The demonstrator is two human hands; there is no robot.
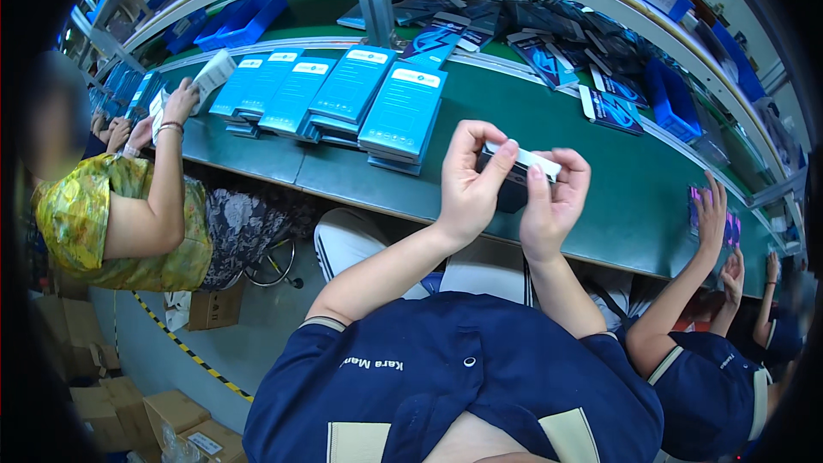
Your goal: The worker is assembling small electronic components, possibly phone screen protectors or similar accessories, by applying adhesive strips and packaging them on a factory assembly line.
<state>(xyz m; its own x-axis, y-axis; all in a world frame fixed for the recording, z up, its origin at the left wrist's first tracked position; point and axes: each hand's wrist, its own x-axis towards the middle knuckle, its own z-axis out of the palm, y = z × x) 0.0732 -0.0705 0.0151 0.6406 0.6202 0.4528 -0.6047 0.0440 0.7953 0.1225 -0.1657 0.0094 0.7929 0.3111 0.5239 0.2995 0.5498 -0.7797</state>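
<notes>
- Hands first: the left hand (470, 180) and the right hand (555, 199) meet in mid-air above the near edge of the green tabletop (549, 133), both closed around one small dark box (514, 173) with a white end.
- The left thumb and fingers pinch the box's left end; the right fingers curl over its white right end.
- Flat light-blue boxes (343, 94) lie in overlapping stacks on the tabletop, left of and farther than the held box.
- Dark flat packs (523, 21) lie heaped on the far belt; what is inside them cannot be told.
- Blue bins (673, 99) stand at the far right; their contents are hidden.
- Cardboard cartons (176, 416) sit on the floor at near left.
- A neighbour's hand (180, 101) at left holds a white box; another person's hand (711, 214) at right rests on a purple pack.
</notes>
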